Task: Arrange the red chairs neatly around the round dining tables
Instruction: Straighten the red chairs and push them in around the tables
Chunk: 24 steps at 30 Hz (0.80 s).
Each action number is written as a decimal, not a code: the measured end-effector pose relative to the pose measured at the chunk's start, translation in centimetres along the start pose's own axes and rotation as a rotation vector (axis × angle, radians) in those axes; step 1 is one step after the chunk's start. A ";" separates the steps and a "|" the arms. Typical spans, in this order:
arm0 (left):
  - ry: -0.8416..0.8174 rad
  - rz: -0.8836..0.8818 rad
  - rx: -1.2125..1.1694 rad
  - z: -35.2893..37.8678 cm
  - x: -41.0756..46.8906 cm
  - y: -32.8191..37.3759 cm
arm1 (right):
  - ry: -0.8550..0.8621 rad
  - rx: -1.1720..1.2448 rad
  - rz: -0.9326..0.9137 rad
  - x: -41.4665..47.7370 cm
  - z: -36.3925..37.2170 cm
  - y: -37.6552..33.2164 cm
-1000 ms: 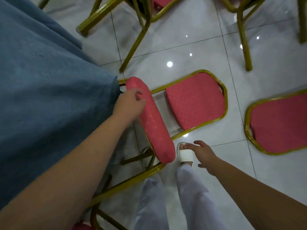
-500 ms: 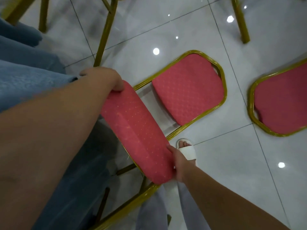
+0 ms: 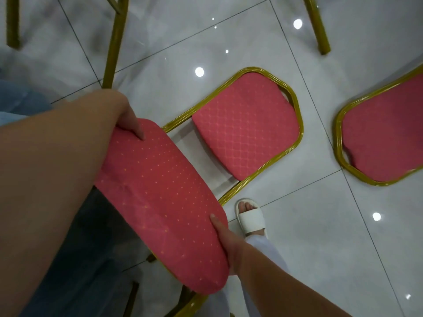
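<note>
Below, left hand (image 3: 123, 115) fingers gripping red chair (image 3: 246, 133) backrest's far end, right hand (image 3: 226, 243) gripping near end.

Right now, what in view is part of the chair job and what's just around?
Job: held chair, gripped by left hand and right hand; second chair at right.
Just around: slipper, floor.

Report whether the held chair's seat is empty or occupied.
Empty: the seat shows only bare red patterned cushion inside its gold frame. The left hand and right hand grip the backrest.
</note>
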State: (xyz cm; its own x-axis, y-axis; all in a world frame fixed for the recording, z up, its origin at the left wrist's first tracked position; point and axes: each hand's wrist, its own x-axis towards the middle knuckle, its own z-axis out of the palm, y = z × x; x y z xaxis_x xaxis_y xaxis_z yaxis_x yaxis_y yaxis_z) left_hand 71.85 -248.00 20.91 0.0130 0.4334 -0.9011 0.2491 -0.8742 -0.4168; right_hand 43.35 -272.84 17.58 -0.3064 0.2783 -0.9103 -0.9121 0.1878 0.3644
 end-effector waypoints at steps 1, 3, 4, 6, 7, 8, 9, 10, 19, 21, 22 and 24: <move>-0.029 0.001 0.016 0.0 -0.3 0.1 | 0.016 0.008 -0.030 0.3 0.1 0.3; -0.044 0.013 0.036 0.2 -0.5 -0.1 | 0.048 0.067 -0.121 0.5 0.2 1.1; -0.055 0.013 0.026 0.4 -0.7 -0.1 | 0.062 0.090 -0.151 0.6 0.0 1.4; -0.051 0.006 0.021 1.0 -1.6 0.0 | 0.076 0.121 -0.185 0.1 -0.9 2.0; -0.024 0.008 0.026 1.2 -2.1 0.0 | 0.082 0.138 -0.192 -0.4 -1.2 2.4; -0.003 0.017 0.026 1.4 -2.9 -0.1 | 0.092 0.145 -0.202 -1.1 -1.6 2.8; 0.019 0.026 0.025 1.3 -3.9 -0.3 | 0.115 0.149 -0.214 -1.9 -1.8 3.3; 0.040 0.030 0.027 1.2 -5.0 -0.5 | 0.139 0.158 -0.240 -2.8 -2.0 3.8; 0.381 0.273 -0.071 -1.5 -18.3 -5.5 | 0.441 0.158 -0.606 -14.3 0.1 7.9; 0.443 0.342 -0.151 -1.6 -20.3 -7.0 | 0.513 0.206 -0.709 -16.0 0.6 8.3; 0.472 0.387 -0.194 -1.5 -21.1 -7.7 | 0.551 0.225 -0.753 -16.6 0.8 8.4; 0.517 0.489 -0.288 -1.2 -22.2 -9.1 | 0.590 0.261 -0.824 -16.9 1.2 8.4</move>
State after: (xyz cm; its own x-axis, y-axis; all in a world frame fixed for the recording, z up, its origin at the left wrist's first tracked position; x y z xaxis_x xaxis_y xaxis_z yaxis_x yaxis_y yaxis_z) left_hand 70.46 -249.40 44.81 0.6205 0.1211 -0.7748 0.3401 -0.9318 0.1267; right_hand 41.26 -274.83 36.27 0.2356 -0.5192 -0.8216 -0.8333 0.3270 -0.4456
